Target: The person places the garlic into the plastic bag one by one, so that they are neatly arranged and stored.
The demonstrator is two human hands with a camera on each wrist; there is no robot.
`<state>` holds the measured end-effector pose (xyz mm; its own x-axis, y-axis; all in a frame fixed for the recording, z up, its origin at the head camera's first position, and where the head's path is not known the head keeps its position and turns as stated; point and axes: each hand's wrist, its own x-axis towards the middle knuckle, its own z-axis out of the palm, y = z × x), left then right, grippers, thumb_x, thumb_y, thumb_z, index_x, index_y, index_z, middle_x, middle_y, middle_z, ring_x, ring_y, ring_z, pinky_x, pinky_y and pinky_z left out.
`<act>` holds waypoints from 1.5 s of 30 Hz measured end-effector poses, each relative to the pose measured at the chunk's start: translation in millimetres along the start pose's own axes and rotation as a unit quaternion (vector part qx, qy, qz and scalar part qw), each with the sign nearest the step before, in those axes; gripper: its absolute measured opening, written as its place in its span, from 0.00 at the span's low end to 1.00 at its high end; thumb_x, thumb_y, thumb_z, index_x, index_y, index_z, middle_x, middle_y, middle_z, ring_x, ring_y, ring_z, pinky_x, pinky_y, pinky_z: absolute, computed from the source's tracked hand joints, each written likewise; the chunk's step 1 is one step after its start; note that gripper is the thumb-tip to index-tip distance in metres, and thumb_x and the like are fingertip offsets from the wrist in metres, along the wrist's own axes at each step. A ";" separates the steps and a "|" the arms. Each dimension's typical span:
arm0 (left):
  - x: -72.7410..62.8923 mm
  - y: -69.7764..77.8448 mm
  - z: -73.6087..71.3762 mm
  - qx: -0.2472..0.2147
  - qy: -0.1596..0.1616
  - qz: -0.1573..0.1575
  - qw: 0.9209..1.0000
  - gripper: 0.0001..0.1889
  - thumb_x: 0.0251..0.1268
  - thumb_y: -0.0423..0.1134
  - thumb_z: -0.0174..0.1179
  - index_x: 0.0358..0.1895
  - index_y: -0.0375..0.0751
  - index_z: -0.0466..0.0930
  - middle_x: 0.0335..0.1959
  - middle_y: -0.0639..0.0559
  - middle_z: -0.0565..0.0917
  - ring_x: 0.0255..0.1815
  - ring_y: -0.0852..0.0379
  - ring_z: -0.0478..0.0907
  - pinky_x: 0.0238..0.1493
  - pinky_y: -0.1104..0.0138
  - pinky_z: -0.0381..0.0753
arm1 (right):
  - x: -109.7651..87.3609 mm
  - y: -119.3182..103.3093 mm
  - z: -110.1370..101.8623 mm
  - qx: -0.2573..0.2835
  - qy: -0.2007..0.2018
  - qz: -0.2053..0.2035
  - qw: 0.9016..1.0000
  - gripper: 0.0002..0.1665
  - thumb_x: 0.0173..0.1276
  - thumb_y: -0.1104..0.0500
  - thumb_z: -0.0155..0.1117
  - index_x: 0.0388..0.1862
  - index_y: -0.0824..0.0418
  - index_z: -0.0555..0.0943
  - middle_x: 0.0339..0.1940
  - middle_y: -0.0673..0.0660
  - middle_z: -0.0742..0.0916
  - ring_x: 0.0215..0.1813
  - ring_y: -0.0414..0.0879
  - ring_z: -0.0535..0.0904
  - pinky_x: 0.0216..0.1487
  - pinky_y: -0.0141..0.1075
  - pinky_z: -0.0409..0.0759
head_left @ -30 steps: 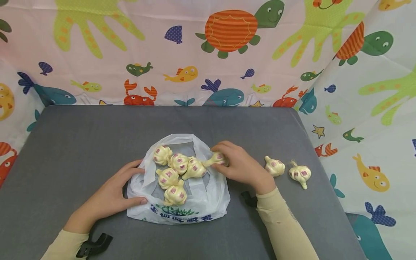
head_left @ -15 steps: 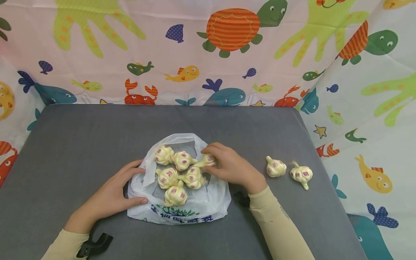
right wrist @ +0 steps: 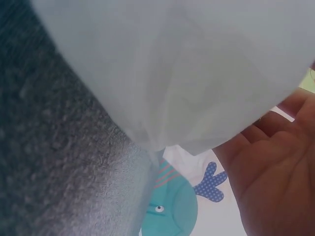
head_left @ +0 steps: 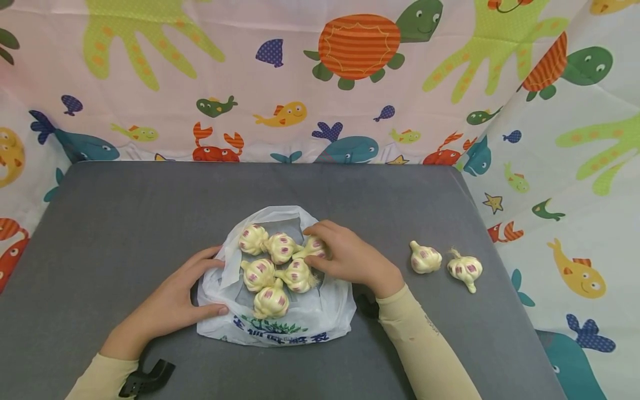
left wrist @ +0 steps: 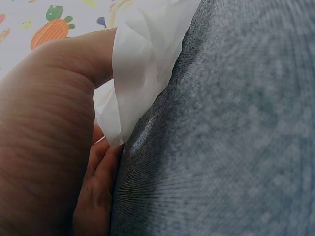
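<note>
A white plastic bag with blue and green print lies with its mouth spread wide. Several pale garlic bulbs with purple patches sit in its opening. At the bag's left side my left hand holds the rim between thumb and fingers; the left wrist view shows the plastic lying over the thumb. Inside the opening's right part, my right hand grips a garlic bulb, its stem pointing left and part of it hidden by the fingers. In the right wrist view, bag plastic hides the fingertips.
On the grey table, two more garlic bulbs lie to the right of the bag: one nearer, one farther right. A curtain printed with sea animals hangs behind and along the right side.
My right hand has moved left with its garlic bulb, farther into the bag's opening. Bulbs beside it have shifted and turned slightly. The left hand keeps its place on the bag.
</note>
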<state>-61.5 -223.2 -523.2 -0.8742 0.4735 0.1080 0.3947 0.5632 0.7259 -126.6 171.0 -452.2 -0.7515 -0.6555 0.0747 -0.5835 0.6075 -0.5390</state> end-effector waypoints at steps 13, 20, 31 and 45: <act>-0.4 1.1 0.2 0.002 -0.003 -0.008 1.000 0.40 0.58 0.61 0.82 0.71 0.55 0.76 0.85 0.52 0.64 0.80 0.44 0.65 0.71 0.82 0.52 | -0.6 -0.6 3.4 0.003 -0.005 -0.002 1.000 0.30 0.77 0.52 0.75 0.70 0.66 0.80 0.63 0.59 0.84 0.60 0.49 0.81 0.65 0.48 0.82; -0.9 1.0 0.6 0.005 -0.011 -0.020 1.000 0.41 0.58 0.63 0.82 0.72 0.55 0.75 0.86 0.52 0.63 0.81 0.44 0.64 0.72 0.80 0.54 | -1.7 1.6 6.1 0.010 -0.003 -0.009 1.000 0.29 0.77 0.53 0.74 0.69 0.66 0.81 0.64 0.61 0.85 0.60 0.50 0.81 0.65 0.50 0.82; -0.4 0.7 0.2 0.011 -0.005 -0.015 1.000 0.41 0.58 0.62 0.82 0.72 0.56 0.75 0.86 0.52 0.63 0.81 0.43 0.65 0.72 0.80 0.53 | 0.4 3.0 6.0 0.010 -0.006 -0.008 1.000 0.29 0.77 0.53 0.74 0.70 0.65 0.80 0.65 0.60 0.84 0.61 0.50 0.81 0.66 0.49 0.82; -0.9 0.1 1.5 0.010 -0.002 -0.009 1.000 0.41 0.58 0.61 0.82 0.72 0.56 0.75 0.85 0.52 0.64 0.81 0.44 0.65 0.71 0.82 0.51 | 0.2 4.3 7.4 0.007 -0.011 -0.014 1.000 0.28 0.78 0.53 0.73 0.69 0.66 0.80 0.64 0.59 0.85 0.62 0.50 0.81 0.66 0.49 0.81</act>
<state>-60.2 -222.5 -524.2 -0.8800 0.4659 0.0922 0.3848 0.5858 0.7133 -126.9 170.2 -460.7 -0.7284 -0.6813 0.0722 -0.5995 0.5829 -0.5485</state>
